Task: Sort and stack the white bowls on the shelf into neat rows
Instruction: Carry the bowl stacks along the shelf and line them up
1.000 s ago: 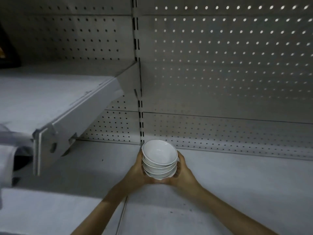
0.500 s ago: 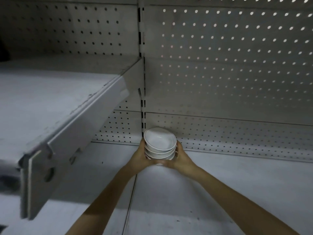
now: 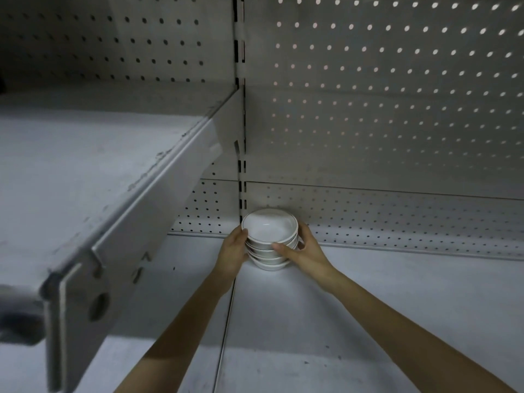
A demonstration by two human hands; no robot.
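Both hands were on the stack of white bowls point(image 3: 269, 239), down in the back corner of the lower shelf point(image 3: 368, 307). The left hand point(image 3: 232, 252) cupped the stack's left side, thumb up at the top bowl's rim. The right hand point(image 3: 304, 252) gripped it from the right, thumb laid across the front and fingers curled round the far side. So each hand was grasping the stack, one on either flank.

The bowls were nested rim up, four as far as I could count, each with a thin dark line under the rim. The stack sat right beside the slotted upright post point(image 3: 240, 109) and close against the pegboard back panel point(image 3: 368, 109). Its bottom bowl was down at the shelf surface, though I could not tell whether it was fully resting there. It stood just right of the seam point(image 3: 226, 321) running through the shelf.

To the left, an upper shelf point(image 3: 85, 165) jutted forward on its bracket, well above the bowls.
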